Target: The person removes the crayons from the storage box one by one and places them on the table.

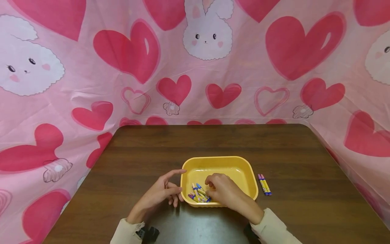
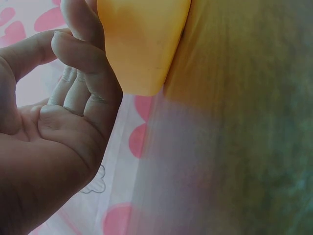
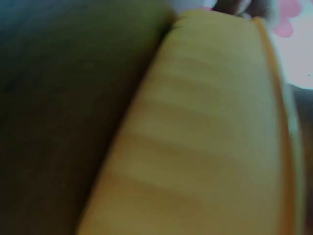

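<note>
Lower centre of the head view: the right hand (image 1: 223, 189), fingers curling, is reaching among light, stiff, slippery crayons (image 1: 199, 194) in the yellow tray (image 1: 247, 169), best pinched mid-barrel, while the relaxed left hand (image 1: 161, 195) is touching its rim.

Blurred yellow tray wall (image 3: 195, 137) close up, dark tabletop (image 3: 63, 98) beside it, pink cloth (image 3: 293, 39) beyond.

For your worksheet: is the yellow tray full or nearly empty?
Nearly empty: the tray holds only a few crayons at its near left corner.
</note>
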### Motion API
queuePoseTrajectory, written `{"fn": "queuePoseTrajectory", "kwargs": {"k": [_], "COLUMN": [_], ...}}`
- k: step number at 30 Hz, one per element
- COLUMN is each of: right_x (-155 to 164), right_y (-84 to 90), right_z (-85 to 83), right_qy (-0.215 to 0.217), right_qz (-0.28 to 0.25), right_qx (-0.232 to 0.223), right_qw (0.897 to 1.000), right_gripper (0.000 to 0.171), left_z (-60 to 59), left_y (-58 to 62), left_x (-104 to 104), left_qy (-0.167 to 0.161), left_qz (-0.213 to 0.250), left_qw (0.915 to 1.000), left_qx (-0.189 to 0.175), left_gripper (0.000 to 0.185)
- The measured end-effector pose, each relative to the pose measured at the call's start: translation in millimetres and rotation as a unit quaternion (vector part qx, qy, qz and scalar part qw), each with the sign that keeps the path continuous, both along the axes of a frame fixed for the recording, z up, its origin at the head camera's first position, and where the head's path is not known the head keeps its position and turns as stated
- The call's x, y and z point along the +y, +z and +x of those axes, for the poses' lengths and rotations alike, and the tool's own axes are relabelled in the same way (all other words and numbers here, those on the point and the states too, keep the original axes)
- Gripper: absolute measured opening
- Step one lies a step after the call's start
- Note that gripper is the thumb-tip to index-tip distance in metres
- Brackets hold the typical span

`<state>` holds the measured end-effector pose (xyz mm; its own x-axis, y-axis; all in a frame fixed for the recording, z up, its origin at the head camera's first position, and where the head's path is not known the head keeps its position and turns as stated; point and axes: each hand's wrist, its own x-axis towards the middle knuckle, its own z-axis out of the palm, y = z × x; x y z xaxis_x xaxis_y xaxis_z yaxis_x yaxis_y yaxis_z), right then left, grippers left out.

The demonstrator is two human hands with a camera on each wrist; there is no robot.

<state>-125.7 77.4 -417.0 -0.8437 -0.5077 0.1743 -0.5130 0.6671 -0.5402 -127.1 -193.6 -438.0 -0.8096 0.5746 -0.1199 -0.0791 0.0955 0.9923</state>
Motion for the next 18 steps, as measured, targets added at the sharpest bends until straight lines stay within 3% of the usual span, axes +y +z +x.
{"fn": "queuePoseTrajectory", "kwargs": {"k": [5, 14, 18], "right_x": [3, 2, 3], "right_y": [-9.2, -13.6, -13.5], "right_z": [-5.2, -6.4, -6.0], "right_qy": [0.041, 0.060, 0.055], "right_qz": [-0.016, -0.036, -0.025], "right_qx": [-0.017, -0.068, -0.067], "right_qw": [0.999, 0.995, 0.996], "right_gripper": [0.007, 0.008, 0.006], "left_z": [0.1, 0.5, 0.9], "left_y": [0.5, 2.1, 3.1], "left_x": [0, 1, 2], "left_qy": [0.002, 0.006, 0.004], "left_qz": [-0.003, -0.013, -0.007], "left_qw": [1.0000, 0.9999, 1.0000], "left_qx": [0.002, -0.001, -0.001], "left_gripper": [0.059, 0.060, 0.059]}}
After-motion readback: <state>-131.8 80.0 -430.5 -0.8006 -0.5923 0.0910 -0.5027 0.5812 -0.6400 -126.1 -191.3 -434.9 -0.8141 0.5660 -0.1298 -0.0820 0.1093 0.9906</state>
